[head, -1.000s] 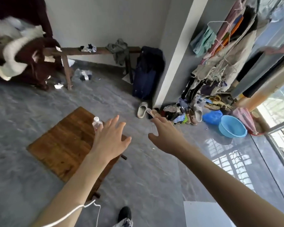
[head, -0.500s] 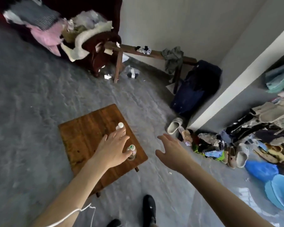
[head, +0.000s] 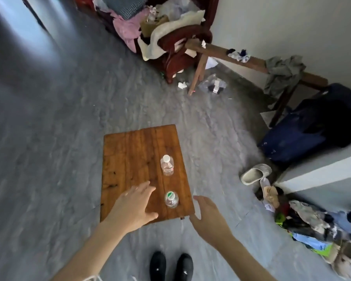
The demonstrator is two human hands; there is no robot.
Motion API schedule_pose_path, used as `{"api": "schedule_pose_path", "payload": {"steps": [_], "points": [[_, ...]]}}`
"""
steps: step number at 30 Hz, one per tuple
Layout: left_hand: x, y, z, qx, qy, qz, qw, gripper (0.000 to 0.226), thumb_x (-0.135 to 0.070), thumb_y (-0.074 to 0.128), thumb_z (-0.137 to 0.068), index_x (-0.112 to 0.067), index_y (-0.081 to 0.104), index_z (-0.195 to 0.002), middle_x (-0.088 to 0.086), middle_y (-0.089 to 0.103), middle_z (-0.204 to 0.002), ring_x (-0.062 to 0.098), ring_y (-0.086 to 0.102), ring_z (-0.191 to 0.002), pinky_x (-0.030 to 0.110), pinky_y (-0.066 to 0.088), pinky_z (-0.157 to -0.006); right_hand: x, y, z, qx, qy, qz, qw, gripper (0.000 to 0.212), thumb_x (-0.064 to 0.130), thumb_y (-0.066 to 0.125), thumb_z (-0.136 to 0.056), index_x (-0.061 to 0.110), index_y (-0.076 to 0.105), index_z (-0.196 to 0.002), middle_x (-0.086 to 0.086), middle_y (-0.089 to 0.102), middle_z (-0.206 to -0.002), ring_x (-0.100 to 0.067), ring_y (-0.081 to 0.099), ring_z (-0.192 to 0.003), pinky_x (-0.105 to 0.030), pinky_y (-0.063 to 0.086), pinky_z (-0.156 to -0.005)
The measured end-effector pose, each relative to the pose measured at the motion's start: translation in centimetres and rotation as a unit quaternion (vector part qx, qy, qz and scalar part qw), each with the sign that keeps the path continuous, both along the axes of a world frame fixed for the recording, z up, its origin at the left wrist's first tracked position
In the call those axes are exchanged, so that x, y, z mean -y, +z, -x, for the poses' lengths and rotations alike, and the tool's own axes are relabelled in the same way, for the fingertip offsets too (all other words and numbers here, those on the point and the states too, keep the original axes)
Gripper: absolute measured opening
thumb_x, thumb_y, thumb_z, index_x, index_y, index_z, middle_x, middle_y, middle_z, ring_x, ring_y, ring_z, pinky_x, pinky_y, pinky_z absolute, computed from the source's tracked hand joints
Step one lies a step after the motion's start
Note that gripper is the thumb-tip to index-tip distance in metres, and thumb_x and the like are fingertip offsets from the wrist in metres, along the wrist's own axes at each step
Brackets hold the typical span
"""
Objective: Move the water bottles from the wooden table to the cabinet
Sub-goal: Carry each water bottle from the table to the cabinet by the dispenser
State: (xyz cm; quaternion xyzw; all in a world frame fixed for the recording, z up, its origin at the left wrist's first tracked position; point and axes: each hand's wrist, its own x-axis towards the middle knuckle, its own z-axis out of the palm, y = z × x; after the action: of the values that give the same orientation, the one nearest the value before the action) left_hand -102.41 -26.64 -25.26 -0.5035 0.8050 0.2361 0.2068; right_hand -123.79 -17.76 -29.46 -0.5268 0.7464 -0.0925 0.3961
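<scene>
**Two bottles on the bench, both hands bare of them**

The wooden bench (head: 130, 159) carries two clear water bottles, both upright along its right edge. The white-capped bottle (head: 167, 165) stands about midway along that edge; the green-capped bottle (head: 171, 199) stands near the near right corner. The left hand (head: 133, 207) hovers over the near edge, just left of the green-capped bottle, its grip released and fingers spread. The right hand (head: 206, 216) reaches in beside the near right corner, fingers relaxed, grasping nothing; whether it brushes the bench is hard to tell. Two black shoes (head: 170, 266) show on the floor below.
</scene>
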Motion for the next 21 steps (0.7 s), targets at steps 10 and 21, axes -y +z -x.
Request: {"api": "schedule_pose_path", "payload": {"steps": [10,21], "points": [[2.3,-15.6,0.3,-0.073,0.092,-0.092,0.989,0.101,-0.046,0.077,-0.086,-0.024,0.014,-0.161,-0.004,0.019,-0.169,0.017,0.028,-0.153,0.036,0.034,-0.121,0.8,-13.8,-0.8,0.023,-0.022,-0.038,0.999,0.057,0.018,0.048,-0.095,0.026,0.032,-0.15,0.001,0.047,-0.137,-0.02,0.047,-0.124,-0.032,0.043,-0.1],[1.6,-32.1,1.2,-0.285,0.191,-0.109,0.933,0.112,-0.05,0.089,-0.071,-0.033,0.019,-0.158,-0.014,0.031,-0.162,0.006,0.031,-0.148,0.035,0.029,-0.122,3.1,-29.1,-4.5,0.136,-0.174,-0.033,0.975,0.054,0.007,0.044,-0.093,0.028,0.046,-0.143,0.009,0.057,-0.131,-0.006,0.052,-0.117,-0.011,0.041,-0.094]]}}
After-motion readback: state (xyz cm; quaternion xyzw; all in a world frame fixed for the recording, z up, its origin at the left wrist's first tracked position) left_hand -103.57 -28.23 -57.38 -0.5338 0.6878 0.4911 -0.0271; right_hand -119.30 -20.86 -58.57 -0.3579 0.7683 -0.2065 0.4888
